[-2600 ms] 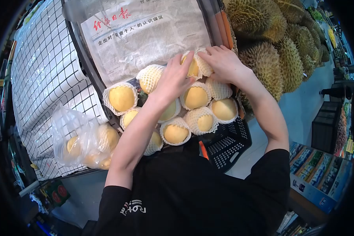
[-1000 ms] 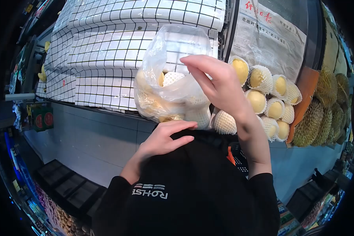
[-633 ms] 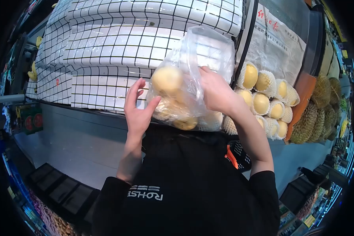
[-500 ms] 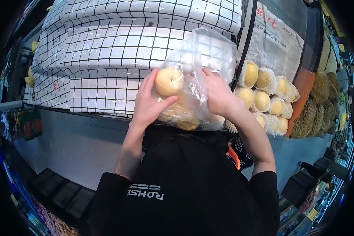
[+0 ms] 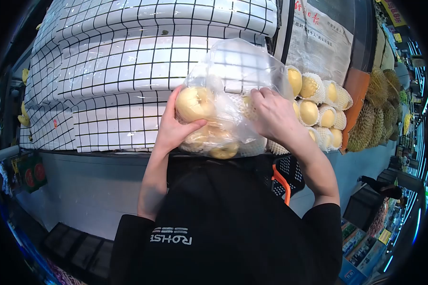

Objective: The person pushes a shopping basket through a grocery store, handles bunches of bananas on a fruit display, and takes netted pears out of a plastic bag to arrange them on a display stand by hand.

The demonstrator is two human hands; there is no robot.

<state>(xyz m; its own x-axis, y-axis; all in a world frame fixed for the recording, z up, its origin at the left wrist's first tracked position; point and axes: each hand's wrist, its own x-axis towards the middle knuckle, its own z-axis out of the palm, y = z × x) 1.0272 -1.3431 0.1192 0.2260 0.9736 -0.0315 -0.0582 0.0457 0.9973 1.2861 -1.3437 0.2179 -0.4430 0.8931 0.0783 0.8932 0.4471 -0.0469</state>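
A clear plastic bag (image 5: 238, 61) holding several round yellow fruits, which look like pears, rests at the front edge of the display. My left hand (image 5: 169, 126) is wrapped around its left side, thumb and fingers gripping a large yellow fruit (image 5: 194, 103) through the film. On the bag's right side, my right hand (image 5: 277, 116) has its fingers curled and pressed together on the film. Beside those fingertips, a fruit in white foam netting (image 5: 245, 103) shows through the plastic. Whether the right fingers also grip this fruit is hidden.
Stepped shelves under a white checked cloth (image 5: 123, 66) spread ahead and left. At right, yellow fruits in foam nets (image 5: 309, 113) sit in rows below a newspaper sheet (image 5: 321, 40). Durians (image 5: 366, 126) lie farther right. A black basket with an orange handle (image 5: 281, 183) is near my body.
My right hand has turned and come out of the bag's bunched folds, with its fingers now curled at the right side. The bag's top has spread wider. My left hand keeps its grip.
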